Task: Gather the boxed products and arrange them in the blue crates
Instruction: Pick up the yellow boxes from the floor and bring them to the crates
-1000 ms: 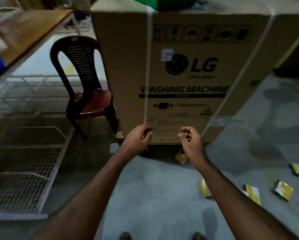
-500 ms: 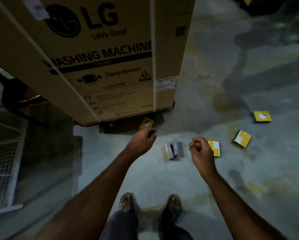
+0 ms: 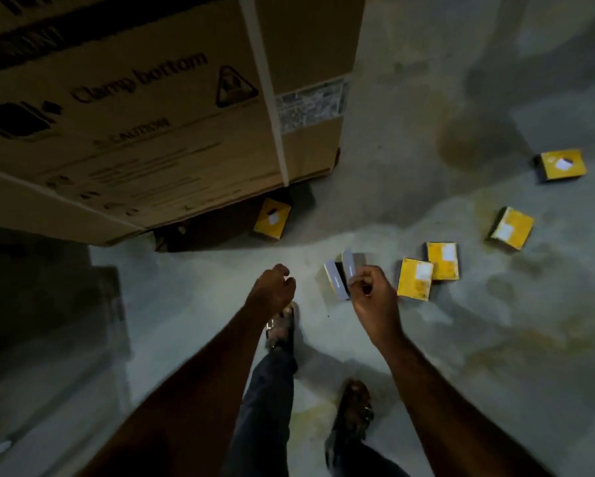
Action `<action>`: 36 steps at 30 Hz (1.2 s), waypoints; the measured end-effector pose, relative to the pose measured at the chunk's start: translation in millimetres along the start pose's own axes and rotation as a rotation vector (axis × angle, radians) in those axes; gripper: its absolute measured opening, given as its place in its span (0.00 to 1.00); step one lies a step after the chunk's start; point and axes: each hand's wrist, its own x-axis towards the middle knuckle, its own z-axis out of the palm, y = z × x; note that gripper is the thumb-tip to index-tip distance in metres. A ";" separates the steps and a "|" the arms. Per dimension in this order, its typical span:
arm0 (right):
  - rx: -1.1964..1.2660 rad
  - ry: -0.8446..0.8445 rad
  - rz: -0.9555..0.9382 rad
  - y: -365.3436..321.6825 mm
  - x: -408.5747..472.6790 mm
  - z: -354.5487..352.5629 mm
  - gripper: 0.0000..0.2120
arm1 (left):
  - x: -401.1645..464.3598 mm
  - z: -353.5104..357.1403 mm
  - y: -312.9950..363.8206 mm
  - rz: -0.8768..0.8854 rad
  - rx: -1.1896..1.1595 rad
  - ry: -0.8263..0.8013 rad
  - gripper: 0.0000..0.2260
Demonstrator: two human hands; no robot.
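Boxes (image 3: 414,278) lie scattered right of centre, one (image 3: 272,218) under the carton (image 3: 134,108); no crate visible. Your left hand (image 3: 272,290) and right hand (image 3: 371,297) hang clenched, empty, probably readying to pick.

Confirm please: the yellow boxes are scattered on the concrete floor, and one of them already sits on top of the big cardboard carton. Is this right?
Not quite. In the head view no box sits on top of the carton. One yellow box lies on the floor at the carton's bottom corner, in its shadow. The other yellow boxes are indeed scattered on the concrete floor.
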 end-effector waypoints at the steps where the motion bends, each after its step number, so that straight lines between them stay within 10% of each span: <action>1: 0.010 0.006 0.024 12.1 13.6 18.2 0.06 | 28.9 7.6 -8.0 -0.035 0.006 -0.018 0.17; 16: -0.073 -0.052 -0.192 192.1 194.0 273.2 0.24 | 393.1 117.0 -118.0 -0.168 0.246 0.207 0.36; 24: -0.039 -0.056 -0.233 225.4 217.9 306.6 0.24 | 459.0 135.9 -135.6 -0.228 0.287 0.291 0.57; 36: -0.097 -0.010 -0.191 228.2 206.5 279.5 0.24 | 394.0 144.0 -121.2 -0.088 -0.166 0.318 0.49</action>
